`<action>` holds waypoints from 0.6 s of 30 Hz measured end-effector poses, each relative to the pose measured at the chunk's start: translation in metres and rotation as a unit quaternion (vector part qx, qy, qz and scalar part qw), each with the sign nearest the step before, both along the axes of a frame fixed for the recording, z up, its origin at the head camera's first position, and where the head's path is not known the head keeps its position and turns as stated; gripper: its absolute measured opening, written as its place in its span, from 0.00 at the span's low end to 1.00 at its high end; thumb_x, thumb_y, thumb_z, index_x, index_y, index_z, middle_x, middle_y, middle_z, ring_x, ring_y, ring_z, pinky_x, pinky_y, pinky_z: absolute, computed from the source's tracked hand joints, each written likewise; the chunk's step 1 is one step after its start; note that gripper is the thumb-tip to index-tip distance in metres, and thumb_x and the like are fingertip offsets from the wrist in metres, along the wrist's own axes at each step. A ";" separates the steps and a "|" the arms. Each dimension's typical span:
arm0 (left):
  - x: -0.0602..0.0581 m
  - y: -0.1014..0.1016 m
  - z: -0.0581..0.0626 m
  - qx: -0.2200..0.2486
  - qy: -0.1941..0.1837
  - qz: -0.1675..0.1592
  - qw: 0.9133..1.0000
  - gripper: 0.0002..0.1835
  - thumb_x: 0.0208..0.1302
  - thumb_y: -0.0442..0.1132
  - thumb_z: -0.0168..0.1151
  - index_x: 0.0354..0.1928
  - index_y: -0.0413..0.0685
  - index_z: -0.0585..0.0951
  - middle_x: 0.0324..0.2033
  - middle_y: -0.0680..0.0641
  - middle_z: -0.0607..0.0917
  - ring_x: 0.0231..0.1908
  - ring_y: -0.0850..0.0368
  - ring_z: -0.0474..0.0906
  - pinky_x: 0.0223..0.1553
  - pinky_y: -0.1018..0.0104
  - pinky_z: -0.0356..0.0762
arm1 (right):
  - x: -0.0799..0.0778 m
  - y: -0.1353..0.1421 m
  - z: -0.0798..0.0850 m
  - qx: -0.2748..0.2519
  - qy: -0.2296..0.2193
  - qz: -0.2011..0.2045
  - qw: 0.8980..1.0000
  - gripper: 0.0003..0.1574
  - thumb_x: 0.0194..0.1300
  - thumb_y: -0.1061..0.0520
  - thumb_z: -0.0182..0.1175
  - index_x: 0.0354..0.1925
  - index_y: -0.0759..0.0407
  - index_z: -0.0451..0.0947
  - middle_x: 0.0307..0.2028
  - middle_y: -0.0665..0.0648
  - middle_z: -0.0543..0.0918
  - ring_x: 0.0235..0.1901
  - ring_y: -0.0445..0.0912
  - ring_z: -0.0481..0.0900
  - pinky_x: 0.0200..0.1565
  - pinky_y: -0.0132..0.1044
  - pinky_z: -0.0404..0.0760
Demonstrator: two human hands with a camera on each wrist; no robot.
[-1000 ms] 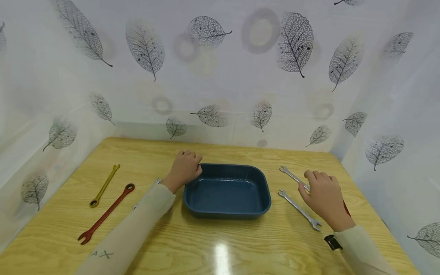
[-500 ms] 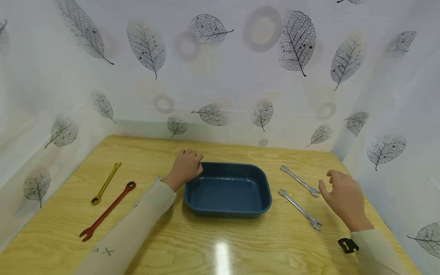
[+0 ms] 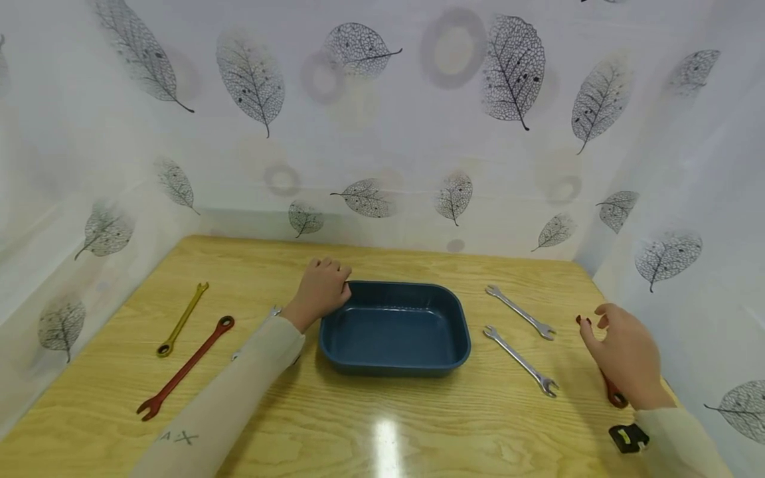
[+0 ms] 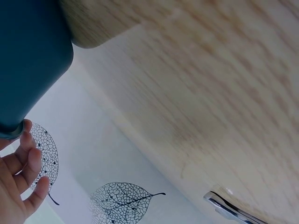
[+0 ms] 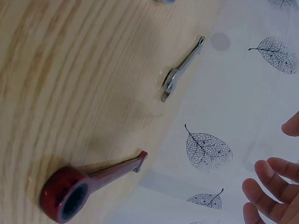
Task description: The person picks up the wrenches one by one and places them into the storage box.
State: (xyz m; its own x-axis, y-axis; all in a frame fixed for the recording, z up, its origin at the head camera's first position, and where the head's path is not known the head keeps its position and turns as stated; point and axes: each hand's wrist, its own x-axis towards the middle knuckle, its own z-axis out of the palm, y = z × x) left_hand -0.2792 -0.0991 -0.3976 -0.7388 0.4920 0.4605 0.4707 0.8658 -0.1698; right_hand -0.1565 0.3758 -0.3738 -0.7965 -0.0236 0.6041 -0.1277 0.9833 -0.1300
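A dark blue rectangular dish (image 3: 394, 340) stands mid-table. My left hand (image 3: 321, 292) grips its back left corner, the fingers curled at the rim, as the left wrist view also shows. Over at the right, my right hand (image 3: 627, 355) hovers above a red ratchet wrench (image 3: 617, 396), which it partly hides in the head view. Its fingers are loosely bent and hold nothing. The right wrist view has that red wrench (image 5: 70, 193) lying on the table, apart from the fingertips (image 5: 264, 169). Between dish and right hand lie two silver open-end wrenches (image 3: 520, 312).
On the left lie a yellow ratchet wrench (image 3: 182, 322) and a longer red wrench (image 3: 185, 368). Another silver wrench (image 3: 275, 311) is mostly covered by the left forearm. Leaf-patterned cloth (image 3: 394, 133) encloses the wooden table (image 3: 418, 431) at the back and sides.
My right hand has moved right, from over the farther silver wrench to over the red wrench by the right edge. The left hand and the dish have stayed in place.
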 end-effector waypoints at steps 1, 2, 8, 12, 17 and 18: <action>0.000 0.000 0.000 0.000 0.000 0.000 1.000 0.07 0.56 0.40 0.57 0.35 0.47 0.80 0.31 0.46 0.83 0.34 0.49 0.77 0.40 0.54 0.72 | 0.001 0.002 0.000 -0.004 -0.013 -0.006 1.000 0.16 0.52 0.61 0.62 0.37 0.72 0.73 0.24 0.67 0.78 0.16 0.50 0.69 0.17 0.39 0.65; 0.000 0.000 -0.001 0.001 -0.001 0.001 1.000 0.07 0.57 0.40 0.57 0.35 0.47 0.80 0.31 0.45 0.83 0.34 0.49 0.77 0.41 0.54 0.72 | 0.002 0.004 0.000 -0.007 -0.023 -0.011 1.000 0.16 0.53 0.60 0.62 0.37 0.72 0.73 0.24 0.68 0.78 0.15 0.50 0.69 0.17 0.39 0.65; -0.002 0.000 -0.002 -0.001 -0.006 0.002 1.000 0.07 0.57 0.40 0.57 0.36 0.47 0.80 0.31 0.45 0.83 0.34 0.49 0.77 0.41 0.54 0.72 | 0.009 0.016 -0.003 -0.053 -0.110 -0.039 0.992 0.20 0.61 0.55 0.57 0.43 0.72 0.71 0.30 0.69 0.79 0.20 0.50 0.73 0.20 0.38 0.67; -0.002 0.000 -0.002 0.000 -0.005 0.003 1.000 0.07 0.57 0.40 0.57 0.35 0.47 0.80 0.31 0.46 0.83 0.34 0.49 0.76 0.41 0.54 0.72 | 0.012 0.024 -0.006 -0.088 -0.141 -0.044 0.985 0.22 0.64 0.53 0.55 0.45 0.72 0.70 0.31 0.68 0.78 0.25 0.52 0.75 0.22 0.39 0.69; -0.002 0.000 -0.003 0.002 -0.003 0.004 1.000 0.06 0.56 0.40 0.57 0.34 0.47 0.79 0.30 0.46 0.83 0.33 0.49 0.76 0.40 0.54 0.73 | 0.013 0.031 -0.012 -0.119 -0.164 -0.047 0.978 0.24 0.65 0.52 0.55 0.47 0.73 0.69 0.32 0.66 0.78 0.26 0.49 0.74 0.24 0.38 0.69; -0.002 0.000 -0.003 0.001 -0.005 0.005 1.000 0.06 0.57 0.40 0.57 0.35 0.47 0.79 0.30 0.46 0.83 0.33 0.49 0.76 0.41 0.54 0.73 | 0.014 0.032 -0.013 -0.124 -0.168 -0.047 0.977 0.25 0.65 0.51 0.54 0.47 0.73 0.69 0.32 0.66 0.78 0.25 0.47 0.74 0.24 0.38 0.70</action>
